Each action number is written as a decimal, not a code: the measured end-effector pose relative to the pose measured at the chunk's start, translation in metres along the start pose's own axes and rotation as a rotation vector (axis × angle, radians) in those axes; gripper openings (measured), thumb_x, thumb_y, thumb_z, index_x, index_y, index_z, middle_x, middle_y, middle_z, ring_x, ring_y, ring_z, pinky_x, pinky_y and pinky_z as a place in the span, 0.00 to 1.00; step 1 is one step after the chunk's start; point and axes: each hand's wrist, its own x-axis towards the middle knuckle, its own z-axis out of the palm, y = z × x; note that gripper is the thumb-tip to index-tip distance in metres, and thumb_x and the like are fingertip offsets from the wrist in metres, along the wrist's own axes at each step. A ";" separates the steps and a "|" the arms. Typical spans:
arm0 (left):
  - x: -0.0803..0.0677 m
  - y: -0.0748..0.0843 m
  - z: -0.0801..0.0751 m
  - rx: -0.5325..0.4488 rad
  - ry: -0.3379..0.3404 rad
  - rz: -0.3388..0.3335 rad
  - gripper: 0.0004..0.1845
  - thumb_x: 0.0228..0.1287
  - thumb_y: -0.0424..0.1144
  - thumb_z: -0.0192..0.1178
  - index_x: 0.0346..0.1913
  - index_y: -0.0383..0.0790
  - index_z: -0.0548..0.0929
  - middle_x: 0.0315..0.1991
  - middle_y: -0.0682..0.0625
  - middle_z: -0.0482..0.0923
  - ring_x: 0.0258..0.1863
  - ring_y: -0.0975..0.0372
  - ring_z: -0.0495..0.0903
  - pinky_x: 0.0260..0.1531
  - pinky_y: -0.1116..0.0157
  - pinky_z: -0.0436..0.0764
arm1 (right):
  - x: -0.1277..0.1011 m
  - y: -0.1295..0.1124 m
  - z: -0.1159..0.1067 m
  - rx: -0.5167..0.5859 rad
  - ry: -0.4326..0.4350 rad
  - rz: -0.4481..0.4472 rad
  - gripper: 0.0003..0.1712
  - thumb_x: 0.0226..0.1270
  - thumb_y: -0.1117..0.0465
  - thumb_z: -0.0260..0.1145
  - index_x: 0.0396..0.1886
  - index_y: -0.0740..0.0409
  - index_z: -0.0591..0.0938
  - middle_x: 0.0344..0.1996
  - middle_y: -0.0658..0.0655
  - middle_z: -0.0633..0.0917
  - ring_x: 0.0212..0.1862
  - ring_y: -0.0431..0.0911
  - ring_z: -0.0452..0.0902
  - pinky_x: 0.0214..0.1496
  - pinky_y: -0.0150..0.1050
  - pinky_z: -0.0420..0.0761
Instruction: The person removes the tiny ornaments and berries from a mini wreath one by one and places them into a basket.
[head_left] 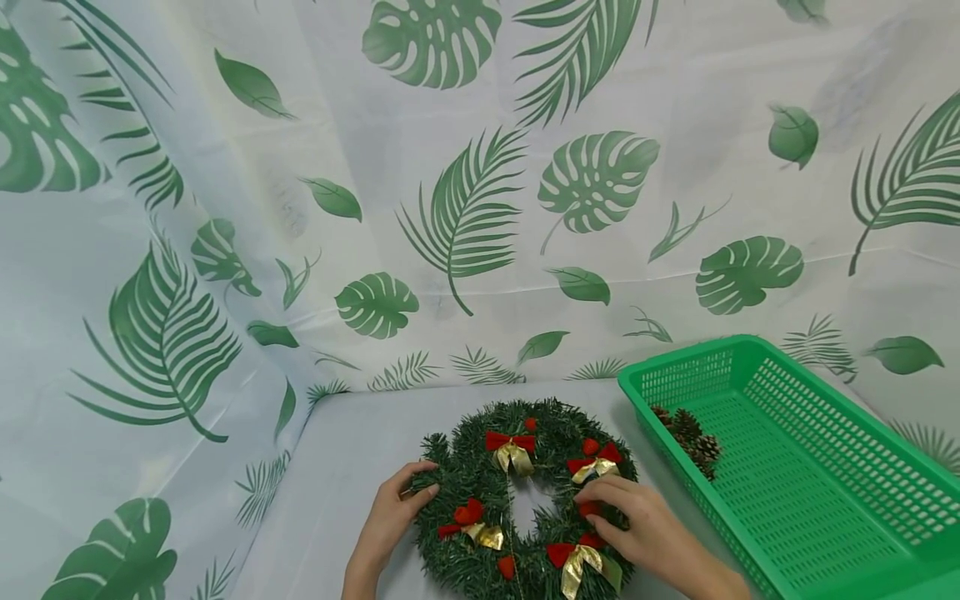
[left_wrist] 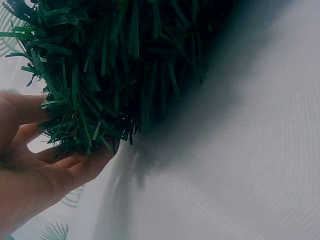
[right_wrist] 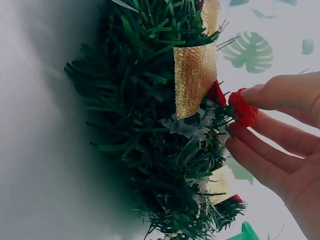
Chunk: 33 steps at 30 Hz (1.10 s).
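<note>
A green tinsel wreath [head_left: 468, 471] lies on the white surface, dressed with red-and-gold bows [head_left: 513, 454] and small red berries. At its left edge my left hand [head_left: 392, 512] grips the greenery, the thumb on one side and fingers beneath, as the left wrist view shows. My right hand [head_left: 641, 525] is at the wreath's right inner part. Between its thumb and fingers it pinches a bumpy red berry [right_wrist: 243, 108], close against the tinsel. Beside that berry the right wrist view shows a gold ribbon [right_wrist: 194, 77] and some cloudy, glue-like clumps [right_wrist: 190, 127].
On the right stands a green plastic basket [head_left: 795, 450] with several pine cones [head_left: 693, 442] in its left corner. White cloth [head_left: 330, 442] covers the table. Leaf-print sheets [head_left: 480, 333] hang at the back and left.
</note>
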 end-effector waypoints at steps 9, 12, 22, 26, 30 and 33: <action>0.000 0.000 0.000 -0.002 0.001 0.000 0.22 0.71 0.46 0.66 0.64 0.45 0.81 0.76 0.35 0.65 0.69 0.38 0.72 0.58 0.45 0.80 | 0.000 0.000 -0.003 -0.038 0.024 -0.023 0.30 0.36 0.80 0.80 0.43 0.55 0.87 0.38 0.48 0.88 0.37 0.41 0.85 0.40 0.22 0.80; 0.000 0.000 0.000 -0.005 0.000 -0.002 0.22 0.71 0.46 0.66 0.64 0.45 0.81 0.76 0.35 0.65 0.68 0.38 0.73 0.57 0.46 0.81 | 0.000 0.000 -0.005 -0.041 0.037 -0.038 0.30 0.35 0.80 0.80 0.43 0.56 0.87 0.38 0.49 0.88 0.36 0.41 0.84 0.39 0.23 0.79; 0.001 0.002 0.001 -0.003 0.003 0.005 0.22 0.72 0.45 0.66 0.64 0.44 0.81 0.75 0.35 0.66 0.69 0.38 0.72 0.57 0.46 0.81 | 0.002 -0.003 -0.010 -0.057 0.025 -0.013 0.28 0.37 0.79 0.80 0.43 0.57 0.87 0.37 0.48 0.87 0.35 0.39 0.83 0.35 0.23 0.77; 0.001 0.002 0.001 -0.007 -0.004 0.008 0.22 0.72 0.45 0.66 0.65 0.44 0.81 0.74 0.36 0.67 0.71 0.38 0.70 0.58 0.45 0.80 | 0.003 -0.005 -0.012 -0.061 0.027 0.001 0.29 0.38 0.80 0.80 0.43 0.56 0.87 0.38 0.48 0.86 0.35 0.38 0.83 0.36 0.23 0.77; 0.001 0.002 0.000 -0.004 -0.004 -0.001 0.22 0.71 0.46 0.66 0.65 0.44 0.81 0.75 0.35 0.66 0.69 0.39 0.72 0.59 0.44 0.79 | 0.002 -0.006 -0.014 -0.068 0.026 0.019 0.29 0.39 0.79 0.80 0.43 0.55 0.88 0.39 0.48 0.87 0.36 0.38 0.84 0.37 0.21 0.77; 0.001 0.002 0.000 0.007 -0.002 0.003 0.23 0.72 0.46 0.66 0.65 0.44 0.81 0.75 0.33 0.65 0.66 0.38 0.76 0.58 0.43 0.79 | 0.003 -0.007 -0.016 -0.073 0.027 0.025 0.29 0.39 0.79 0.80 0.43 0.54 0.88 0.40 0.48 0.87 0.36 0.38 0.84 0.37 0.21 0.77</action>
